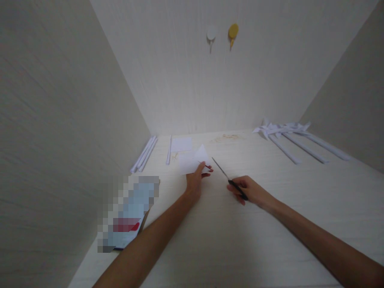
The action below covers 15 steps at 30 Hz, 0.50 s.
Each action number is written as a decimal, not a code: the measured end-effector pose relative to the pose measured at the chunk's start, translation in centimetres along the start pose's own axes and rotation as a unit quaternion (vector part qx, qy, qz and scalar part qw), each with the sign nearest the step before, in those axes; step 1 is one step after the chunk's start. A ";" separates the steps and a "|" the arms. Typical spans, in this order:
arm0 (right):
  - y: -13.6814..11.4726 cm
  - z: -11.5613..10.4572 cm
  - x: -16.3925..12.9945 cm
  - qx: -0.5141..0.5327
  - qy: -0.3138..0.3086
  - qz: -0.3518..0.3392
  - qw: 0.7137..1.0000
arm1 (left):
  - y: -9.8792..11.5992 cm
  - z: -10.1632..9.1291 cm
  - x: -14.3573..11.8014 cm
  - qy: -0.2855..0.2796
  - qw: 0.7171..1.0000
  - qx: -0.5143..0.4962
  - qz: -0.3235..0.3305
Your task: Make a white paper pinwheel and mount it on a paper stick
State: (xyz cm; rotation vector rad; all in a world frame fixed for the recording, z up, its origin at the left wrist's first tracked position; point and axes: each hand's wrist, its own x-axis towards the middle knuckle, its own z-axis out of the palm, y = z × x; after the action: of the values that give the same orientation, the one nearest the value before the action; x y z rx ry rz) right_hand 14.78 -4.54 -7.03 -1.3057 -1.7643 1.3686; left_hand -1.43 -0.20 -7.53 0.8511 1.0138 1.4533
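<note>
My left hand (196, 182) pinches a white sheet of paper (187, 163) between thumb and fingers. One corner of the sheet stands up in a point, and a slit seems to show near my thumb. My right hand (246, 190) is closed around the black handle of a pair of scissors (221, 169). Their blades look shut, with the tip just right of the paper and apart from it. Beyond my left hand a white paper square (181, 144) lies flat beside a thin rolled paper stick (169, 151).
Several rolled paper sticks (144, 154) lie by the left wall. At the right are white paper pinwheels (279, 130) on paper sticks. Thin tan pieces (229, 138) lie at the back. A blurred flat device (132, 214) sits front left. Two hooks, white (211, 33) and yellow (233, 31), hang on the wall.
</note>
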 end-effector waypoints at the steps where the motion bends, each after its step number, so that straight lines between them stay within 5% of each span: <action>1: -0.1 0.1 0.0 0.010 0.021 -0.004 1.000 | 0.1 0.1 -0.1 0.003 1.000 0.006 -0.002; 5: -0.1 0.7 0.3 0.074 0.127 -0.009 0.989 | 0.4 0.5 -0.9 0.006 0.997 0.070 -0.028; 10: 0.1 1.1 0.5 0.187 0.226 -0.034 0.956 | 0.2 0.8 -1.8 -0.147 0.972 0.178 -0.048; 15: 0.3 1.1 0.6 0.248 0.248 -0.043 0.935 | 0.4 0.7 -1.8 -0.180 0.969 0.161 -0.056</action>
State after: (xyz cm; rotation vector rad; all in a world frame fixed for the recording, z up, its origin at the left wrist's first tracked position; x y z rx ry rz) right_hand 13.73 -4.40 -7.79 -1.1401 -1.0377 1.1928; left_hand -0.70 -1.88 -6.88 1.2219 1.0133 1.0038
